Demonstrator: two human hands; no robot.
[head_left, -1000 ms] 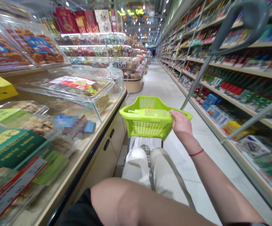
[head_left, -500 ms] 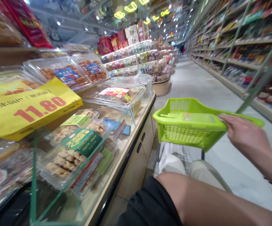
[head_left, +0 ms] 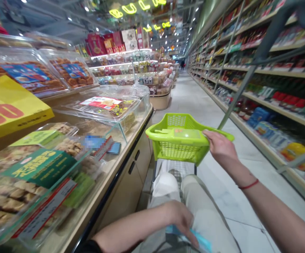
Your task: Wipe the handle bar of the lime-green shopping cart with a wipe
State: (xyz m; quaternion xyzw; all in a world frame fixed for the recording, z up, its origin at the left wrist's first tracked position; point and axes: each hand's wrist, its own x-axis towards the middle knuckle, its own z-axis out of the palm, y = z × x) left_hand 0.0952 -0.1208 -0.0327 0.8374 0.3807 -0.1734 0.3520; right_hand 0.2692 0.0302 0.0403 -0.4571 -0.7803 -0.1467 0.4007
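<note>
At the far left, a glass-fronted display bench [head_left: 107, 191] with a pale wood edge runs away down the aisle. It holds clear plastic boxes of baked biscuits [head_left: 3, 205], and a yellow price sign [head_left: 10, 105] with large red numerals stands above them. A green label [head_left: 39, 168] lies on the nearer boxes.

The person's left hand [head_left: 180, 219] hangs low over their pale trousers [head_left: 207, 218], its fingers curled downward. The fingertips reach a crumpled blue item [head_left: 186, 233] at the bottom edge of the view; whether the hand grips it cannot be told.

Ahead of the person, a lime-green plastic mesh basket [head_left: 179, 151] sits on the front of a wire shopping cart [head_left: 175, 174], with a flat green packet [head_left: 186, 133] lying across its top. The right hand [head_left: 221, 147] is clamped on the basket's right rim, and a red string bracelet [head_left: 248, 184] circles that wrist.

At the far right, tall store shelves [head_left: 271, 95] packed with colorful goods line the aisle.
</note>
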